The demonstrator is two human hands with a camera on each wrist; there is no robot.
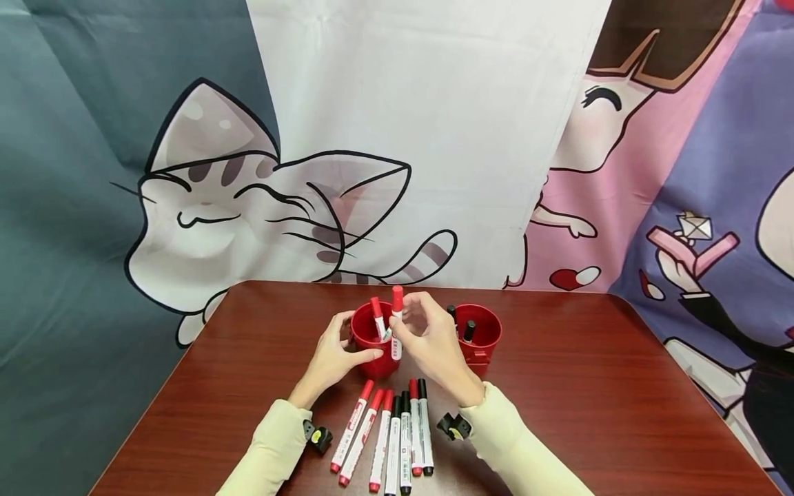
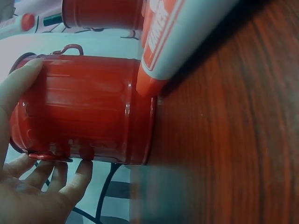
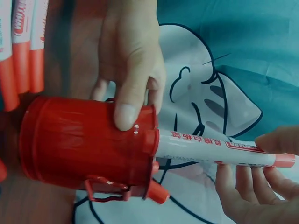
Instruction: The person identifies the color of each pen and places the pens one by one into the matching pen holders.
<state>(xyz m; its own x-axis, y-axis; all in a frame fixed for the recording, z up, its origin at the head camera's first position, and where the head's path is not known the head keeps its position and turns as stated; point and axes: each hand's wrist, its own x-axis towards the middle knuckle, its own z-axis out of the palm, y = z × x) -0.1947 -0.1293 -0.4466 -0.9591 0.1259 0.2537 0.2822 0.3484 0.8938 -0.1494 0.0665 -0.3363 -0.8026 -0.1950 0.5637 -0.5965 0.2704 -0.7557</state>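
Note:
My left hand (image 1: pixel 330 357) grips a small red bucket (image 1: pixel 375 364) by its near side and left side, thumb at the rim. In the left wrist view the fingers curl at the far side of the bucket (image 2: pixel 84 102). My right hand (image 1: pixel 437 344) pinches a white whiteboard marker (image 3: pixel 210 150) near its red-capped end. The marker is held upright, its lower end overlapping the bucket's rim in the right wrist view. Inside this bucket leans another red-capped marker (image 1: pixel 378 318).
A second red bucket (image 1: pixel 489 329) stands just to the right, with black-capped markers (image 1: pixel 469 331) in it. Several markers with red or black caps lie side by side on the brown table (image 1: pixel 589 406) in front, among them a red one (image 1: pixel 352 427). A cartoon-printed cloth (image 1: pixel 434 138) hangs behind.

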